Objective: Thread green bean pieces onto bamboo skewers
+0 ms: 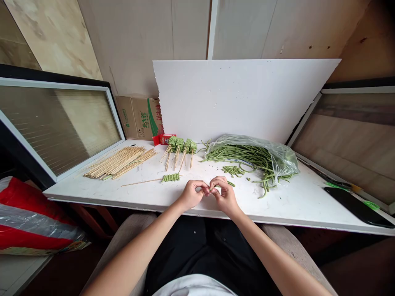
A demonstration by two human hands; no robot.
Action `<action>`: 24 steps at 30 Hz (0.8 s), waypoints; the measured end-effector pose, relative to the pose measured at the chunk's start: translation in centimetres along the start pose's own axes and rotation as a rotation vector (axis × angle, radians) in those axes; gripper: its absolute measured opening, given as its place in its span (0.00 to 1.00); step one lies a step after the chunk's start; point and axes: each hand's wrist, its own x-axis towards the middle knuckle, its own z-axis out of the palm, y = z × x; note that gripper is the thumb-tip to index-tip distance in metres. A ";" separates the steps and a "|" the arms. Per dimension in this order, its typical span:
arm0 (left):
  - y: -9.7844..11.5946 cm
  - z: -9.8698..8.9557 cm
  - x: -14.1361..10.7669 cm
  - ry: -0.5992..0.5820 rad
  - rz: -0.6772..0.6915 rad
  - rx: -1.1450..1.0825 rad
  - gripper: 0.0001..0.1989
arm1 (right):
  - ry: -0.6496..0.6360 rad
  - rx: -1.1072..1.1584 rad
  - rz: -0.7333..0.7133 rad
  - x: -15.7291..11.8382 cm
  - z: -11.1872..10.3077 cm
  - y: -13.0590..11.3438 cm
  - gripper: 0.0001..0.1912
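Observation:
My left hand and my right hand meet fingertip to fingertip above the table's front edge. Both pinch a green bean, whose far end sticks out past my right hand; the rest is mostly behind the fingers. Left of my hands, a wooden skewer lies flat with a row of short bean pieces threaded near one end. Beyond my right hand is a small heap of cut bean pieces. Long beans spill from a clear plastic bag at the right.
Bare skewers are piled at the left, and several loaded bean skewers stand together at the back. A cardboard box and a white board rise behind. A black phone and scissors lie far right on the white table.

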 end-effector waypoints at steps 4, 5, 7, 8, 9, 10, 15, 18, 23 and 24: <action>-0.1 -0.1 0.0 0.001 -0.003 -0.010 0.11 | 0.009 -0.002 0.000 -0.1 0.3 -0.2 0.16; -0.1 -0.2 0.1 0.003 0.002 0.007 0.12 | 0.012 0.005 0.005 -0.1 0.5 -0.2 0.16; 0.1 -0.3 0.1 -0.001 0.012 0.024 0.13 | 0.015 0.027 0.014 0.0 0.7 -0.5 0.17; 0.2 -0.4 0.2 -0.008 0.017 0.019 0.13 | 0.018 0.037 0.015 0.0 0.7 -0.6 0.17; 0.2 -0.5 0.2 -0.014 0.019 0.004 0.14 | 0.022 0.044 0.014 0.1 0.7 -0.7 0.17; 0.2 -0.5 0.3 -0.018 0.015 -0.018 0.13 | 0.027 0.045 0.012 0.3 0.5 -0.7 0.16; -0.6 -0.6 0.5 0.027 -0.069 -0.072 0.12 | 0.059 -0.057 0.040 1.5 -1.9 0.3 0.14; -1.3 -0.8 0.5 0.073 -0.105 -0.074 0.11 | 0.060 -0.281 0.023 2.1 -4.5 2.2 0.14; -1.0 -0.8 0.3 0.142 -0.128 0.084 0.08 | 0.052 -0.590 -0.033 2.2 -7.8 6.0 0.19; -0.8 -0.7 0.2 0.143 -0.119 0.103 0.08 | 0.044 -0.613 -0.018 2.0 -8.1 6.6 0.21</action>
